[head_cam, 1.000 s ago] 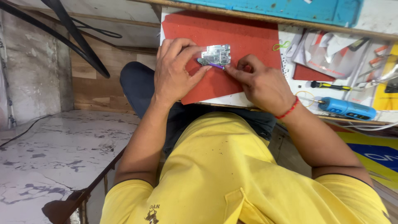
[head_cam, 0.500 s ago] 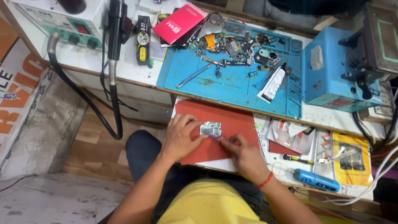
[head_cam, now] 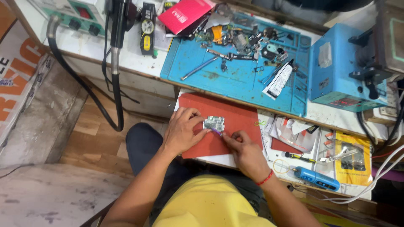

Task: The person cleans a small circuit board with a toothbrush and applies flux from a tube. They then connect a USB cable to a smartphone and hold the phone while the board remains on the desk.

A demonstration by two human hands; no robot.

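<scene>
Since half a second ago the head view has barely shifted, the bench sitting slightly lower in frame, both hands on the same spot; left hand (head_cam: 182,133) pins the small silvery circuit board (head_cam: 213,123) on the red mat (head_cam: 235,117), fingertips pressed at its left edge; right hand (head_cam: 244,151) pinches a thin purple tool (head_cam: 218,132) whose tip meets the board's lower right corner; the board lies up and left of the right hand, its long axis roughly across the mat, with the left hand nearer; behind lie a blue work mat (head_cam: 235,80) and a blue pen-like driver (head_cam: 315,178); the board's parts are too small to make out
</scene>
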